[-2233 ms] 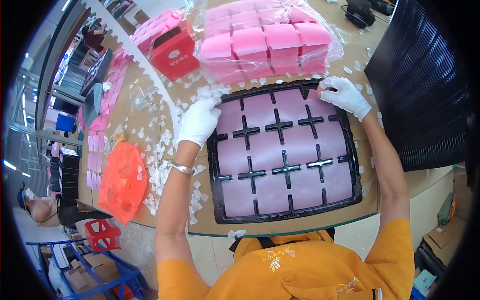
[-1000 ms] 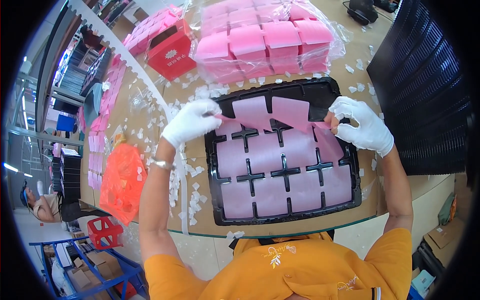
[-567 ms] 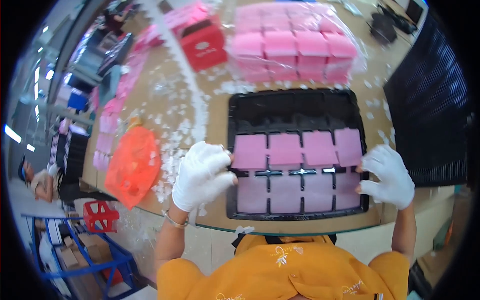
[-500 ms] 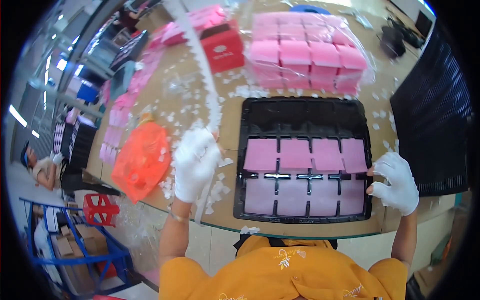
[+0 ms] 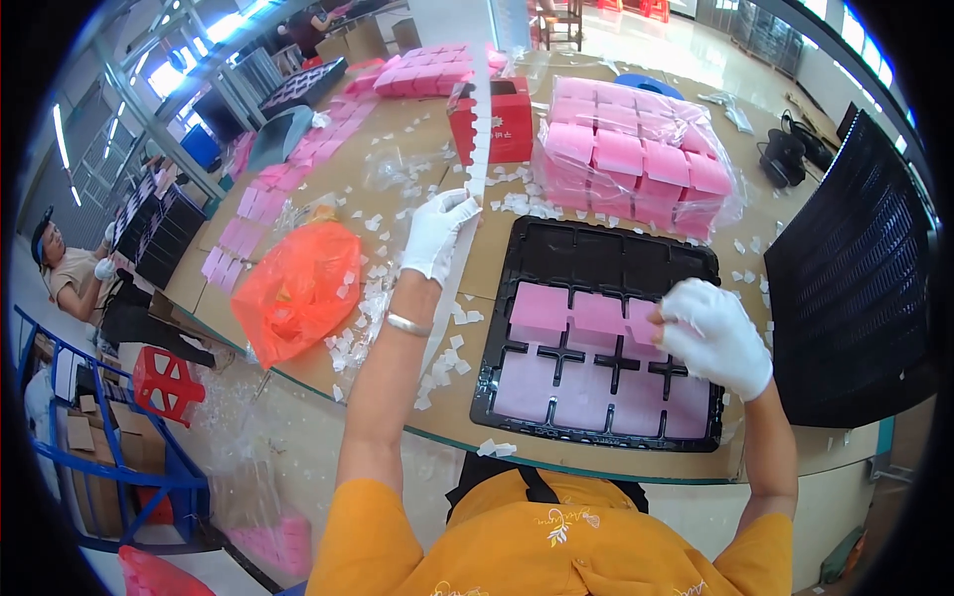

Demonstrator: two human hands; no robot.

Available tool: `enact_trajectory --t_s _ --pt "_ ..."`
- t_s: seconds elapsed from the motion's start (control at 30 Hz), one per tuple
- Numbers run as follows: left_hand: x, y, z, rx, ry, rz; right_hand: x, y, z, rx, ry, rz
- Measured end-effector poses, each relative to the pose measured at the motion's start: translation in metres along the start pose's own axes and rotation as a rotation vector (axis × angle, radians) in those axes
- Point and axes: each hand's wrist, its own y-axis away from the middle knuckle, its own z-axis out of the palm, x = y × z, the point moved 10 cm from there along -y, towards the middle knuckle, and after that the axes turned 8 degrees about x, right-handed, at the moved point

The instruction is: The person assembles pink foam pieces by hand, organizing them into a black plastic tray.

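My left hand [image 5: 438, 234], in a white glove with bare fingertips, pinches a long white strip with a notched edge [image 5: 479, 134]. The strip stretches up past the red box and hangs below the hand toward the table. A black compartment tray [image 5: 608, 238] lies in front of me. Its middle row holds pink sheets [image 5: 540, 307], and paler pink sheets [image 5: 611, 395] fill the near row. Over the tray's right side, my gloved right hand [image 5: 717, 336] has its fingertips together at the edge of a pink sheet. Whatever they grip is too small to make out.
An orange plastic bag [image 5: 301, 288] and scattered white paper bits [image 5: 378, 308] lie left. Behind the tray are wrapped pink stacks [image 5: 636, 159] and a red box [image 5: 507, 124]. Black ribbed trays [image 5: 855, 288] stand right. A person [image 5: 79, 268] sits far left.
My right hand has moved from the tray's right edge inward over the pink sheets, its fingers closing. My left hand has moved forward and right with the strip. The head view has shifted.
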Motion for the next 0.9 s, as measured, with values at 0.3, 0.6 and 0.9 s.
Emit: enact_trajectory --t_s 0.3,0.6,0.9 --pt "0.017 0.083 0.032 -0.223 0.366 -0.352 0.049 -0.109 0.115 -0.074 -1.126 0.590" --pt "0.017 0.127 0.049 -0.488 0.624 -0.640 0.017 -0.131 0.153 -0.172 -1.391 0.492" --pt "0.020 0.114 0.036 -0.511 0.610 -0.533 0.140 -0.079 0.128 -0.323 -0.452 0.636"
